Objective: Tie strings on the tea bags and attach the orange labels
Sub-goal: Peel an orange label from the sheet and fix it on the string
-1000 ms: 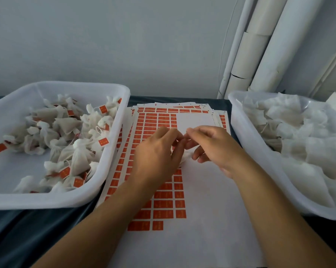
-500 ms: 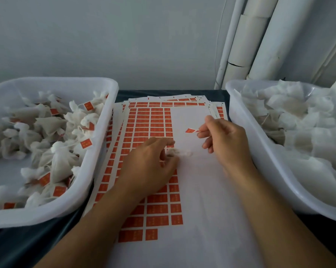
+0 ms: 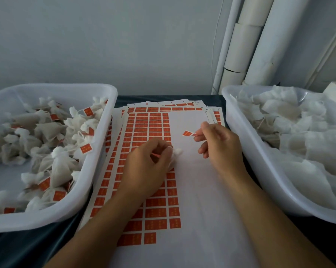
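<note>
Over the sheets of orange labels (image 3: 155, 124) my left hand (image 3: 149, 167) holds a small white tea bag (image 3: 176, 152) down; its fingers curl round the bag, and a bit of orange shows under them. To the right and slightly higher, my right hand (image 3: 219, 146) pinches one peeled orange label (image 3: 188, 133) between thumb and forefinger. About a hand's width separates the label from the bag. No string can be made out.
A white tub (image 3: 97, 171) on the left holds several tied tea bags with orange labels. A second white tub (image 3: 260, 161) on the right is heaped with plain white bags. White pipes (image 3: 246, 45) stand at the back right. Dark cloth covers the table (image 3: 37, 246).
One second ago both hands met at the bag. My right hand has since drawn away to the right with a label, while my left hand stays on the bag.
</note>
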